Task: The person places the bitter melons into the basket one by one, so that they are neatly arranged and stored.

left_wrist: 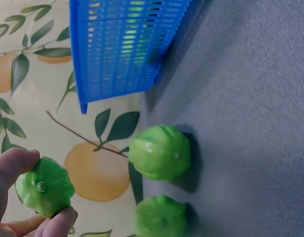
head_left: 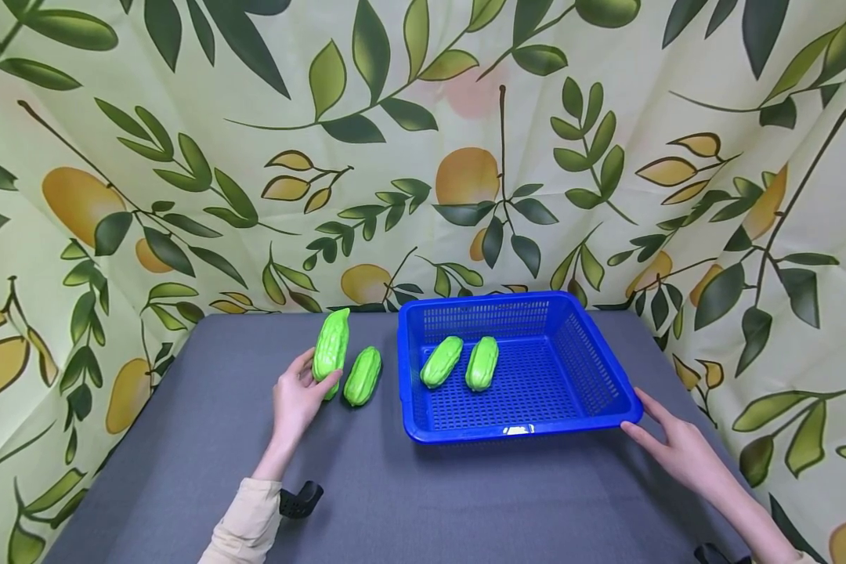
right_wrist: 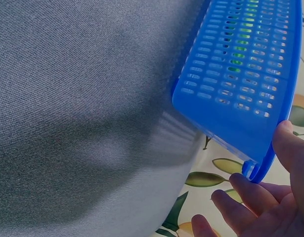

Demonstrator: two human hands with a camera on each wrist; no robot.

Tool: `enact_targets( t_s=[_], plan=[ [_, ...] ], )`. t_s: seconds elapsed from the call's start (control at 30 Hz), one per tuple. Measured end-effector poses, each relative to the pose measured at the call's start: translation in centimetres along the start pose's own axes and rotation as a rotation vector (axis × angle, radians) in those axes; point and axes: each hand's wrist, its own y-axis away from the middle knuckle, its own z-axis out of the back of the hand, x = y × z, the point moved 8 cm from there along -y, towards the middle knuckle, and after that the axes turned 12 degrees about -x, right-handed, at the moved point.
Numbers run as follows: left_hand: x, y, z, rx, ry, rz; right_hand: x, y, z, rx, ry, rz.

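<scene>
My left hand (head_left: 301, 395) holds a light green, ridged bitter melon (head_left: 332, 345) between thumb and fingers, raised above the table left of the basket. Two more lie on the table: one bitter melon (left_wrist: 160, 152) shows whole, while another bitter melon (left_wrist: 161, 217) is cut by the lower edge of the left wrist view. Inside the blue plastic basket (head_left: 522, 430) are two bitter melons, a left one (head_left: 442, 362) and a right one (head_left: 482, 363). At the basket's near right corner my right hand (head_left: 677, 450) pinches the rim with thumb and forefinger; its other fingers are spread.
A grey cloth covers the table (head_left: 465, 501). Behind and at both sides hangs a curtain (head_left: 395, 235) printed with leaves and fruit. A black strap device (head_left: 301, 500) sits at the left wrist.
</scene>
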Motion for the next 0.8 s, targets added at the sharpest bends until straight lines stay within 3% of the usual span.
enact_targets(
  t_s=[0.8],
  plan=[
    [-3.0, 0.7, -2.5, 0.019, 0.076, -0.063, -0.1, -0.1, 0.1, -0.014, 0.008, 0.005]
  ],
)
